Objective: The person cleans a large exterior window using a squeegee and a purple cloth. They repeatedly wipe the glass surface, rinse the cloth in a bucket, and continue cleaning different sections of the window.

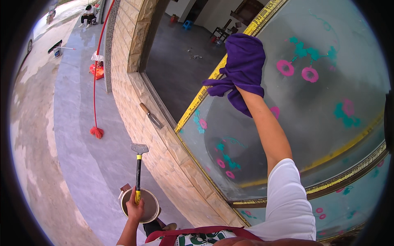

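Note:
My left hand (pixel 135 209) grips a long-handled scraper (pixel 138 172) by its yellow lower end, the grey metal head pointing away from me. Behind that hand is a round bucket (pixel 156 196), partly covered by it. On the right, a purple cloth (pixel 246 61) covers my right hand, which it hides up to the wrist (pixel 243 92). The cloth lies against a window pane (pixel 295 123) patterned with pink flowers and teal leaves, near its frame edge (pixel 212 78), which carries yellow printed film. Hazy patches show on the glass.
A wooden-handled putty knife (pixel 150 115) lies on the stone sill (pixel 175 147). A red broom (pixel 97 132) stands on the grey tiled floor (pixel 83 117). Farther off are a squeegee (pixel 57 46) by a small tub, an orange bag (pixel 97 71) and a seated person (pixel 88 15).

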A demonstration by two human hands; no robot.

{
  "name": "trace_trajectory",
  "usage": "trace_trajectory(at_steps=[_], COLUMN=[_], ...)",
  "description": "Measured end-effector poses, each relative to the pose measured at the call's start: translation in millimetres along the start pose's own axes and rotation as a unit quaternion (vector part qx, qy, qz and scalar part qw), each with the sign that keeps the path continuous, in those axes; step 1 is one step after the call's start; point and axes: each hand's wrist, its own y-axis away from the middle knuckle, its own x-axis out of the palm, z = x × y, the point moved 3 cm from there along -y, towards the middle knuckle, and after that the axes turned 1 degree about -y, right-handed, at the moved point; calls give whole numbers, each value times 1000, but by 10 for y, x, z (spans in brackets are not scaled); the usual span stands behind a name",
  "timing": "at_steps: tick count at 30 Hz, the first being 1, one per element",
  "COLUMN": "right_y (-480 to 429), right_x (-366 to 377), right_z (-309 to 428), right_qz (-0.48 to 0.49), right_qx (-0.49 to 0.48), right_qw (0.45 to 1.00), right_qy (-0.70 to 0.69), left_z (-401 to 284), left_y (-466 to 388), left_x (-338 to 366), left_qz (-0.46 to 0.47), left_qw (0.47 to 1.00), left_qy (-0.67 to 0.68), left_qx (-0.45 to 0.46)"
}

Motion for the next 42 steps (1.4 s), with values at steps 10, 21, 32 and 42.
trace_trajectory(at_steps=[10,21,32,42], right_y=[2229,-359,1783,3619], right_x=[225,-610,1133,705], right_z=[1479,-646,1303,2074], right_qz=[432,82,206,562], right_qx=[-193,40,33,-193], right_qw=[874,967,947,787], right_qy=[111,236,-245,-165], left_z=[69,-164,226,126], left_y=[321,-75,-12,219], left_x=[-447,-155,-413,-710], left_qz=[-12,-4,-62,-57], left_qw=[999,998,995,994], left_qy=[-7,-20,-63,-46], left_qx=[-30,-52,35,-85])
